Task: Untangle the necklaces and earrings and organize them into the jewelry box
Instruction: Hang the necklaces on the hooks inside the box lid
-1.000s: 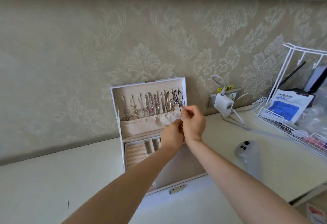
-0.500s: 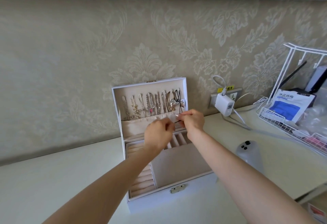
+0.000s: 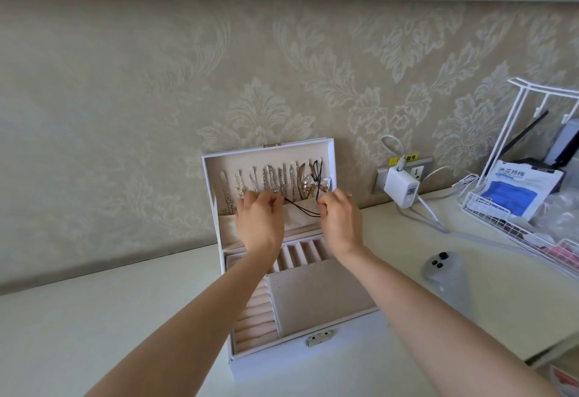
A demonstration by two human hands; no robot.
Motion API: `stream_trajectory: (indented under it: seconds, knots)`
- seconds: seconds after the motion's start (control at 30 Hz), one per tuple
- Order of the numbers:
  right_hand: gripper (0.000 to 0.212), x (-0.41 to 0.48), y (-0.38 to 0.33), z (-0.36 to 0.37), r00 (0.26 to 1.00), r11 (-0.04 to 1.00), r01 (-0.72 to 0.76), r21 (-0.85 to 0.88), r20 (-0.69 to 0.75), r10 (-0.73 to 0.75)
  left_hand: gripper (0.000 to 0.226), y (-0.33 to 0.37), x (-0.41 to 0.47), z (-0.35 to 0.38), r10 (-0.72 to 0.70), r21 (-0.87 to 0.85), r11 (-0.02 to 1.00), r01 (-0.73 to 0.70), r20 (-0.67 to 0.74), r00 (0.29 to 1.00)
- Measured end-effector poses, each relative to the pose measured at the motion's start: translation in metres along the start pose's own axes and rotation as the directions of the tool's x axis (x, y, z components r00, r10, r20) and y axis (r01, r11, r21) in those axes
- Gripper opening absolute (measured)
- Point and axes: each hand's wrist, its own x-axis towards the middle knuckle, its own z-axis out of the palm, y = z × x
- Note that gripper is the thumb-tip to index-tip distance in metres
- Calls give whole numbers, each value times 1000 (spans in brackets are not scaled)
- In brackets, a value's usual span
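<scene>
A white jewelry box (image 3: 316,354) stands open on the desk, its lid upright against the wall. Several silver necklaces (image 3: 275,182) hang in a row from hooks inside the lid. At the right end hangs a black cord necklace (image 3: 302,210) with a silver bow pendant (image 3: 315,184). My left hand (image 3: 260,219) pinches one end of the black cord's slack loop in front of the lid's fabric pocket. My right hand (image 3: 340,218) pinches the cord just under the bow. The beige tray below holds ring rolls and small slots; I see no jewelry in them.
A white charger (image 3: 401,188) is plugged into a wall socket right of the box, its cable trailing across the desk. A white wire rack (image 3: 513,224) with a blue-and-white packet stands at far right. A grey controller (image 3: 443,273) lies on the desk near my right forearm.
My hands have moved apart, the left one leftward, drawing the black cord out into a loop between them. The view has tilted down, showing more of the box's tray.
</scene>
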Motion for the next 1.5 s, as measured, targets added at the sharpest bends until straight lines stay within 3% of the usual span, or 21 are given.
stream_trajectory:
  seconds: [0.13,0.27,0.33,0.43,0.53,0.6,0.73,0.83,0.93,1.07,1.27,1.37,1.5]
  knots:
    - [14,-1,5,-4,980,978,195,-78,-34,-198,21,-5,-6,5,217,227,952,-204,-33,976]
    - [12,-3,8,-2,967,968,250,-22,-33,-251,19,-2,-8,3,301,378,880,-287,21,953]
    - [9,-3,6,2,987,985,160,64,-33,-159,15,-1,-7,5,326,387,864,-321,56,944]
    - [9,-5,0,7,993,946,-115,303,22,114,16,2,-6,8,322,363,866,-343,119,939]
    - [14,-6,-8,9,910,723,-401,563,152,386,18,5,-5,6,297,381,862,-333,152,943]
    - [15,-6,-13,9,851,607,-495,622,205,484,17,5,-4,4,307,368,865,-341,149,940]
    - [10,-3,-17,8,871,650,-438,621,115,477,12,4,-2,2,322,382,843,-379,206,924]
    - [8,2,-16,7,904,742,-376,555,47,424,14,2,-1,3,330,406,813,-419,271,904]
    - [10,5,-10,7,947,842,-289,455,9,320,32,3,-2,4,301,463,759,-458,375,877]
    - [8,4,-4,5,990,954,-133,268,81,116,45,3,-5,4,287,532,691,-489,418,862]
    - [43,-5,9,-9,982,993,116,0,153,-114,47,13,-4,6,312,580,675,-456,335,889]
    - [38,-5,12,-11,973,988,152,-3,176,-149,49,17,-1,9,285,587,697,-412,300,910]
    - [20,1,8,-3,983,985,96,146,142,-117,35,18,-1,9,301,609,669,-426,301,905]
